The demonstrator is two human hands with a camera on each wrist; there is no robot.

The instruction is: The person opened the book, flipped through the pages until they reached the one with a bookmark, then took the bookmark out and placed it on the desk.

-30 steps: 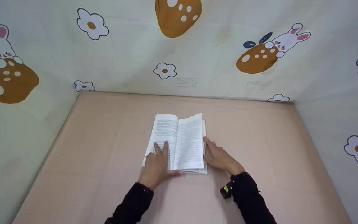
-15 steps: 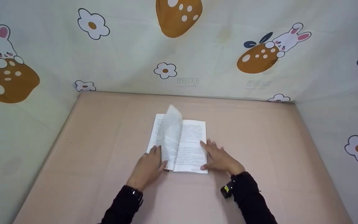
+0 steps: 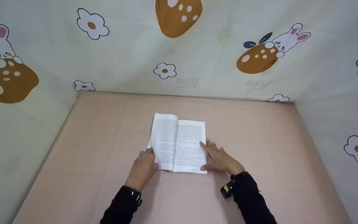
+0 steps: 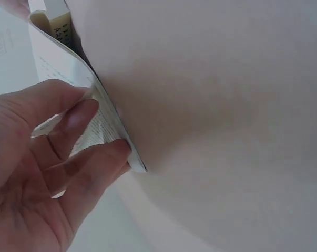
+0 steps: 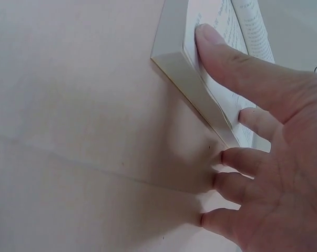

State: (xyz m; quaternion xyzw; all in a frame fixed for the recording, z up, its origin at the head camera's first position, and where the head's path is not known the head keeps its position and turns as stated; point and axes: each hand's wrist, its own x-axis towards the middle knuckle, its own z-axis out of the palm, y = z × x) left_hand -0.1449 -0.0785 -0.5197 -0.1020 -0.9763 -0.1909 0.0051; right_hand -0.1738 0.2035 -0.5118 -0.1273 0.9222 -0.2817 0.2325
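Observation:
An open book (image 3: 190, 146) with printed text lies on the table, its left pages bowing up near the spine. At the lower left edge of those pages is my left hand (image 3: 141, 169), fingers curled; its thumb and fingertips (image 4: 119, 149) pinch the pages' edge in the left wrist view. My right hand (image 3: 222, 160) lies at the right edge. In the right wrist view, its thumb (image 5: 211, 37) rests on the right page, one finger touches the page's edge, and the other fingers are spread down to the table.
The table has a pale pink cover (image 3: 259, 149). Cloth walls printed with rabbits and flowers (image 3: 165, 71) stand behind it and on both sides. A small black device (image 3: 226, 190) sits at the right wrist.
A lifted page has turned from right to left and now lies on the left side. My left hand has moved left to the book's left edge; the right thumb now rests on the right page.

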